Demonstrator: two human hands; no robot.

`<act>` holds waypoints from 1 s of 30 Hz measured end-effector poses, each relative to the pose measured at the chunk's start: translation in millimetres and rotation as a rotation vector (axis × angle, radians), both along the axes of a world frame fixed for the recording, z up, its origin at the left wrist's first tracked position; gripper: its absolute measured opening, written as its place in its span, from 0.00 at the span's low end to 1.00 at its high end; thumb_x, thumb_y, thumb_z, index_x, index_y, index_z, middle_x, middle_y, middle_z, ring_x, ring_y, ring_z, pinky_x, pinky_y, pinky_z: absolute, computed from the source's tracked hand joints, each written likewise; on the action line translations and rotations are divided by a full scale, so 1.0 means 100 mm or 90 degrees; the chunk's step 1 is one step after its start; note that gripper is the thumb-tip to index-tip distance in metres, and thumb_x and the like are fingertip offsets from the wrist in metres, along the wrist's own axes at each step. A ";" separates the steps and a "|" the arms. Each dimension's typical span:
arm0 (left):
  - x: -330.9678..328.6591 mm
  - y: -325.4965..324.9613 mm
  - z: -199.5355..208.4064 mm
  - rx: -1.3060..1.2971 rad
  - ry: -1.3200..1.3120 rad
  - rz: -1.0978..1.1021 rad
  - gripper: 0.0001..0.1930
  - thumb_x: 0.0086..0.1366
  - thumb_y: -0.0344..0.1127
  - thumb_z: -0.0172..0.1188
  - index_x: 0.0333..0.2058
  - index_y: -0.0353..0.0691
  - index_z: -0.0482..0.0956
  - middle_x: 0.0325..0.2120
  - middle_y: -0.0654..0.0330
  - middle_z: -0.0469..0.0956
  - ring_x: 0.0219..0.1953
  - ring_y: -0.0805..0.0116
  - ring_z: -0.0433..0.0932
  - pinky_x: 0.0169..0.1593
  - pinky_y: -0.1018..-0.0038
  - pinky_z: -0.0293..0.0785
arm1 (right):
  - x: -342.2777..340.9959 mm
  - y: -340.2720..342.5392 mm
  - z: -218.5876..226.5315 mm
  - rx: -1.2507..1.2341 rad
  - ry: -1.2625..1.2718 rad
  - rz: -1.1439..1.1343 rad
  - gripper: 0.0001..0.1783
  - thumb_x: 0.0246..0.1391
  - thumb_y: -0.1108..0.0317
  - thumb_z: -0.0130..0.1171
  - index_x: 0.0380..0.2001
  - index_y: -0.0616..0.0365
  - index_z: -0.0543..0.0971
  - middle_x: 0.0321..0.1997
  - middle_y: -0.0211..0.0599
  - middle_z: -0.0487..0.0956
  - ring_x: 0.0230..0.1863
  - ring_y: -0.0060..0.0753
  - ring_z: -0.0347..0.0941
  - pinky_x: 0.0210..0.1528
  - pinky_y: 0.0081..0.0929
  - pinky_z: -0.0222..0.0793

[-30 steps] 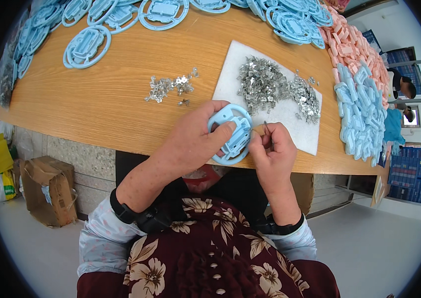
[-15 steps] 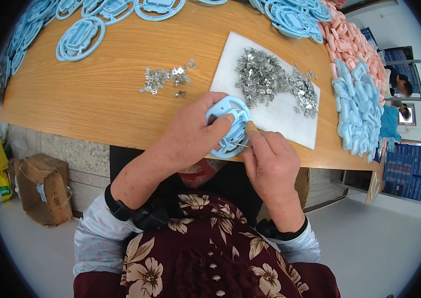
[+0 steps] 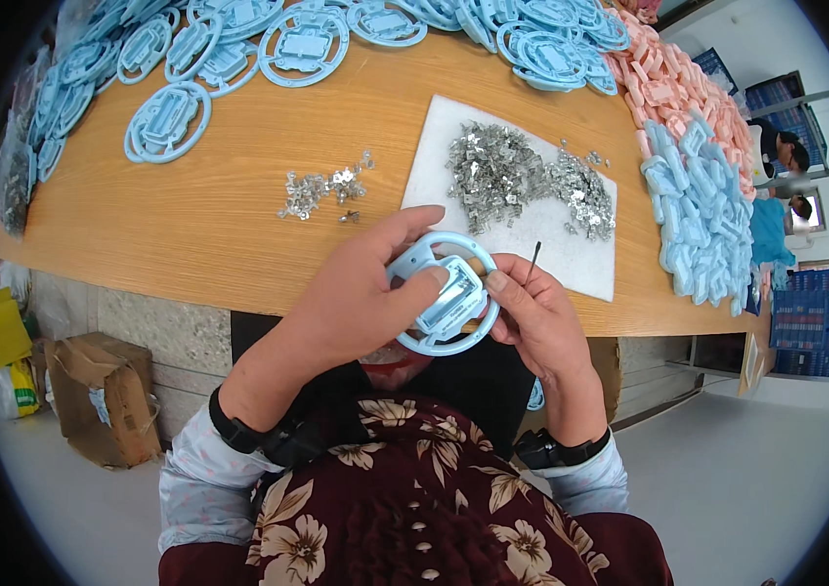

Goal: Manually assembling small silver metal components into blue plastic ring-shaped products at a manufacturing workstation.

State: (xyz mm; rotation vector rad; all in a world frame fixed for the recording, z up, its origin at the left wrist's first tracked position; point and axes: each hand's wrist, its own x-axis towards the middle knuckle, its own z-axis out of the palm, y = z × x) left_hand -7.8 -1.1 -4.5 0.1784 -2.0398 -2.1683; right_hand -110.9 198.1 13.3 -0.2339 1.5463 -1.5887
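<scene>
Wooden bench [image 3: 219, 225] frames a blue wheel-shaped part [image 3: 455, 301], held at its near edge

Stacked blue items [image 3: 815, 327] and two people [image 3: 783, 148] line the right background of a workroom, where a seated person holds the plastic part just over the bench's near edge. Its hollow side faces up toward the camera. The ring appears as an oval whose longer axis leans from lower left, near the person, to upper right; the raised central housing runs along the same slant.

The left-hand grip [image 3: 361, 293] is closed on the ring's left side, its thumb laid over the housing and hiding a portion of it. The right-hand grip [image 3: 536, 317] pinches the right rim between thumb and fingers, and also carries a slim, dark-tipped tool [image 3: 535, 259] that points up and away from the person.

Beyond the ring, which overlaps its near edge in view, lies a white pad [image 3: 575, 264] bearing a large heap of metal pieces [image 3: 492, 176] and a smaller heap [image 3: 585, 200]. More loose metal clips [image 3: 321, 190] sit on bare wood to the left. Other blue wheels [image 3: 168, 122] ring the far side, while pink parts [image 3: 683, 107] and elongated blue parts [image 3: 698, 220] bank up at right.
</scene>
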 end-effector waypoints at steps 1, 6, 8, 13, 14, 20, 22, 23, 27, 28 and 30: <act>0.00 -0.01 0.05 -0.110 0.026 0.005 0.26 0.65 0.33 0.59 0.60 0.31 0.70 0.46 0.53 0.78 0.47 0.64 0.78 0.52 0.67 0.74 | 0.00 0.00 0.00 0.002 -0.002 0.007 0.15 0.69 0.60 0.56 0.50 0.59 0.79 0.30 0.20 0.77 0.23 0.08 0.63 0.23 0.08 0.55; -0.04 -0.03 0.10 -0.326 0.065 -0.032 0.25 0.60 0.32 0.61 0.57 0.34 0.75 0.42 0.50 0.77 0.44 0.54 0.78 0.48 0.63 0.73 | 0.06 -0.02 0.04 0.019 0.016 0.019 0.15 0.69 0.60 0.55 0.50 0.59 0.78 0.31 0.20 0.77 0.23 0.08 0.62 0.24 0.09 0.56; -0.04 0.00 0.10 -0.322 0.058 -0.039 0.24 0.59 0.32 0.60 0.55 0.34 0.75 0.40 0.50 0.76 0.43 0.52 0.77 0.47 0.63 0.73 | 0.08 -0.02 0.05 0.023 0.024 0.020 0.15 0.69 0.61 0.55 0.50 0.60 0.78 0.31 0.21 0.77 0.24 0.09 0.62 0.24 0.09 0.56; -0.04 0.02 0.10 -0.336 0.072 -0.034 0.22 0.59 0.32 0.60 0.53 0.33 0.76 0.38 0.51 0.75 0.41 0.53 0.77 0.45 0.63 0.74 | 0.09 -0.03 0.11 0.033 0.030 0.021 0.15 0.69 0.62 0.55 0.50 0.61 0.78 0.30 0.21 0.77 0.23 0.10 0.62 0.23 0.11 0.56; -0.03 0.00 0.11 -0.316 0.067 -0.042 0.22 0.59 0.32 0.60 0.52 0.33 0.76 0.37 0.51 0.75 0.41 0.53 0.77 0.45 0.63 0.74 | 0.09 -0.02 0.10 0.027 0.020 0.025 0.14 0.69 0.62 0.55 0.50 0.61 0.78 0.30 0.21 0.77 0.23 0.10 0.62 0.23 0.11 0.57; -0.02 -0.02 0.11 -0.339 0.070 -0.059 0.21 0.59 0.31 0.59 0.52 0.34 0.75 0.37 0.51 0.75 0.41 0.54 0.77 0.44 0.64 0.73 | 0.08 -0.04 0.06 0.034 -0.002 0.033 0.13 0.69 0.65 0.54 0.49 0.60 0.79 0.28 0.21 0.76 0.22 0.10 0.63 0.23 0.12 0.57; -0.01 -0.03 0.10 -0.366 0.078 -0.055 0.21 0.59 0.31 0.59 0.52 0.34 0.75 0.37 0.51 0.75 0.41 0.53 0.77 0.45 0.63 0.73 | 0.08 -0.05 0.04 0.031 0.010 0.043 0.13 0.69 0.66 0.54 0.50 0.60 0.79 0.29 0.21 0.76 0.23 0.10 0.64 0.24 0.12 0.59; 0.00 -0.04 0.10 -0.380 0.081 -0.053 0.22 0.59 0.31 0.59 0.52 0.34 0.74 0.37 0.50 0.75 0.41 0.52 0.77 0.45 0.63 0.73 | 0.09 -0.06 0.07 0.034 -0.003 0.024 0.13 0.68 0.67 0.54 0.51 0.60 0.78 0.29 0.22 0.77 0.23 0.10 0.64 0.24 0.12 0.60; 0.09 -0.10 0.13 -0.220 0.020 -0.083 0.19 0.62 0.29 0.55 0.53 0.33 0.73 0.40 0.55 0.77 0.42 0.64 0.78 0.47 0.69 0.75 | 0.08 -0.07 0.22 -0.019 0.010 0.070 0.17 0.64 0.71 0.55 0.54 0.63 0.77 0.32 0.23 0.78 0.28 0.12 0.70 0.30 0.13 0.67; 0.12 -0.11 0.11 -0.119 -0.009 -0.098 0.19 0.63 0.28 0.53 0.53 0.33 0.72 0.41 0.56 0.77 0.42 0.68 0.78 0.48 0.71 0.75 | 0.11 -0.04 0.18 -0.036 0.098 0.112 0.18 0.63 0.72 0.57 0.55 0.63 0.76 0.32 0.23 0.78 0.28 0.13 0.71 0.31 0.14 0.68; 0.17 -0.15 0.13 0.061 -0.088 -0.154 0.17 0.67 0.27 0.48 0.54 0.31 0.71 0.44 0.61 0.77 0.45 0.78 0.76 0.50 0.77 0.75 | 0.20 -0.10 0.15 -0.041 0.244 0.117 0.18 0.55 0.74 0.66 0.49 0.63 0.79 0.31 0.24 0.79 0.30 0.12 0.71 0.31 0.16 0.69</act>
